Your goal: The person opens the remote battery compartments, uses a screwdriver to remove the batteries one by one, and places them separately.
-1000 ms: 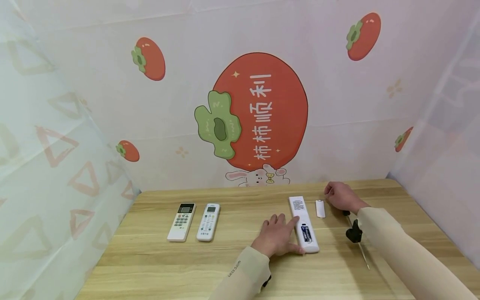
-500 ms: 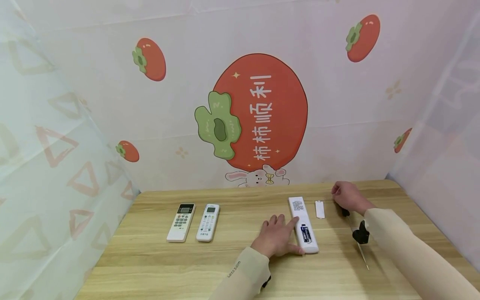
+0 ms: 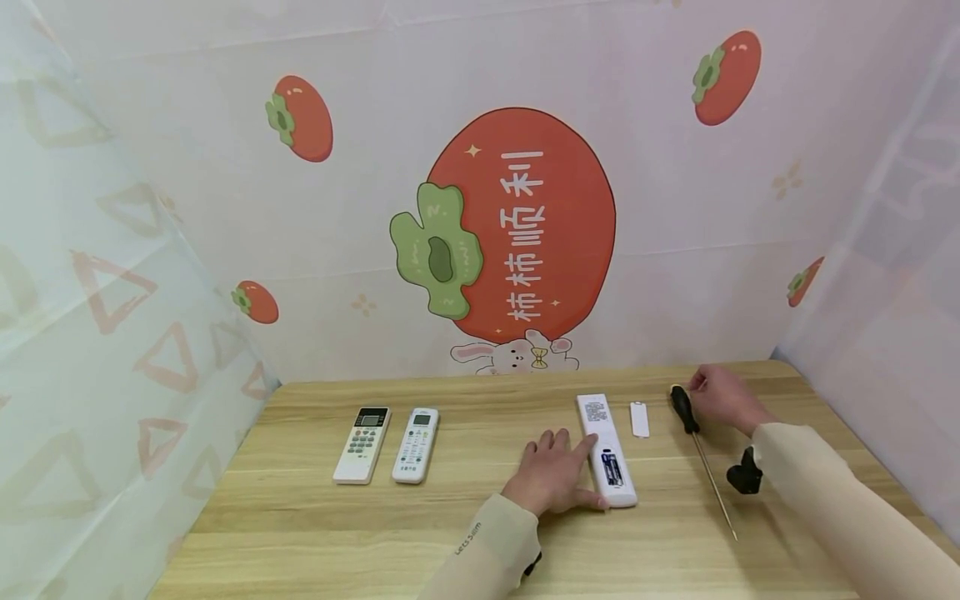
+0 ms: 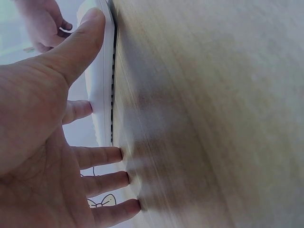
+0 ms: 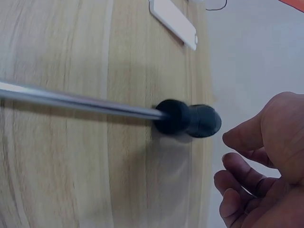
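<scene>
A white remote control (image 3: 600, 417) lies back side up, its battery compartment uncovered with dark blue batteries (image 3: 612, 468) inside. My left hand (image 3: 551, 473) rests beside it, thumb and index finger touching the remote; in the left wrist view the other fingers reach down to the table. The small white battery cover (image 3: 640, 418) lies to the right of the remote. Further right is a screwdriver (image 3: 682, 408) with a black handle and long metal shaft. Just right of that handle is my right hand (image 3: 723, 398), fingers loosely curled; nothing shows between them in the right wrist view.
Two more remote controls lie face up on the left, a cream one (image 3: 363, 445) and a white one (image 3: 416, 445). The wooden table (image 3: 315, 542) ends at a printed cloth backdrop (image 3: 360, 208), with cloth at both sides too.
My right hand has moved rightward, away from the battery cover and past the screwdriver handle, which has come into full view. My left hand and the remote stay put.
</scene>
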`<action>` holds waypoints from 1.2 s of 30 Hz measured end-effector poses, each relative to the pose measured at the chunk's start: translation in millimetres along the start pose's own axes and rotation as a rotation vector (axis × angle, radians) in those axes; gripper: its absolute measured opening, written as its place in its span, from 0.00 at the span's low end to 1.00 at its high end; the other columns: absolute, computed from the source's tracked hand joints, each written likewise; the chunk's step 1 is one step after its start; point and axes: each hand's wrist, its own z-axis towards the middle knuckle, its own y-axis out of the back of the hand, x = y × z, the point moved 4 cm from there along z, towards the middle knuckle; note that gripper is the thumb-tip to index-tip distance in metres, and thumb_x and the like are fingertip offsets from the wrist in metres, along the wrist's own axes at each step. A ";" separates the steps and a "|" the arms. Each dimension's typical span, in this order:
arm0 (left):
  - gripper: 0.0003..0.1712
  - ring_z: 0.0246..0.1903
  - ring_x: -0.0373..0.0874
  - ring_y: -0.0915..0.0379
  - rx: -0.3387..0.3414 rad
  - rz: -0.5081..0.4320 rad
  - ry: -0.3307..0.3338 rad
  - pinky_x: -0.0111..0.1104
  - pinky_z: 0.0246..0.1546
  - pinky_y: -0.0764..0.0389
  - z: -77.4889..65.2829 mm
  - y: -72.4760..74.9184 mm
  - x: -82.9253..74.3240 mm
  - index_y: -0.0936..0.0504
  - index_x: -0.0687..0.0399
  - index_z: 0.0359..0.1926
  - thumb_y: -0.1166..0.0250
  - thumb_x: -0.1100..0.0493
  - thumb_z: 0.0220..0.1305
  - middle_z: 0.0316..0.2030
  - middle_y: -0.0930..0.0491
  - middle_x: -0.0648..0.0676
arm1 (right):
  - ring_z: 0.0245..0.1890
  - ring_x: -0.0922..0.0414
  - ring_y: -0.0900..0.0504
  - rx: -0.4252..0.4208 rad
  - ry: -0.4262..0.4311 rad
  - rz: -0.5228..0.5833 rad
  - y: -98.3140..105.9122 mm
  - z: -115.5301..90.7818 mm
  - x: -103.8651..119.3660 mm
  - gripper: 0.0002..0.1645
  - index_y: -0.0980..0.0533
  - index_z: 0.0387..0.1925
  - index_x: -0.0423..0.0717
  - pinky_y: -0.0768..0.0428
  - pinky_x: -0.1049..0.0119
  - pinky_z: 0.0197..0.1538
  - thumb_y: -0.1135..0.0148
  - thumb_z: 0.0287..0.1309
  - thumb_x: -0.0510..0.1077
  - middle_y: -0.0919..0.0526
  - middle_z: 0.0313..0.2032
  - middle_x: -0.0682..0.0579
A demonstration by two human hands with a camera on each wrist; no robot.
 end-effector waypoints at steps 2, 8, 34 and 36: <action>0.54 0.70 0.53 0.41 0.002 0.001 0.001 0.50 0.67 0.35 -0.2 0.1 0.0 0.41 0.27 0.78 0.32 0.24 0.52 0.71 0.36 0.53 | 0.37 0.41 0.21 0.012 -0.008 0.003 0.7 -1.8 -2.1 0.12 0.24 0.40 0.28 0.20 0.50 0.36 0.47 0.55 0.31 0.20 0.37 0.34; 0.54 0.70 0.53 0.41 0.000 0.007 -0.003 0.50 0.67 0.35 -0.3 0.3 0.0 0.41 0.27 0.78 0.33 0.24 0.52 0.71 0.36 0.53 | 0.35 0.44 0.21 0.019 -0.012 0.003 2.7 -5.1 -5.2 0.12 0.24 0.40 0.29 0.21 0.52 0.35 0.48 0.58 0.33 0.19 0.37 0.34; 0.54 0.68 0.53 0.39 -0.009 0.014 -0.008 0.49 0.65 0.34 -0.1 -0.8 0.7 0.40 0.27 0.77 0.33 0.23 0.52 0.69 0.34 0.53 | 0.35 0.44 0.21 0.001 -0.030 -0.010 0.3 -7.3 -8.4 0.13 0.23 0.40 0.29 0.21 0.50 0.36 0.44 0.64 0.39 0.19 0.36 0.37; 0.53 0.68 0.53 0.39 -0.009 0.013 -0.008 0.48 0.65 0.34 -0.4 -0.5 0.6 0.39 0.27 0.77 0.33 0.23 0.52 0.69 0.34 0.53 | 0.34 0.46 0.21 -0.003 -0.051 -0.012 0.2 -9.7 -6.9 0.19 0.24 0.41 0.29 0.22 0.52 0.35 0.42 0.69 0.47 0.19 0.37 0.37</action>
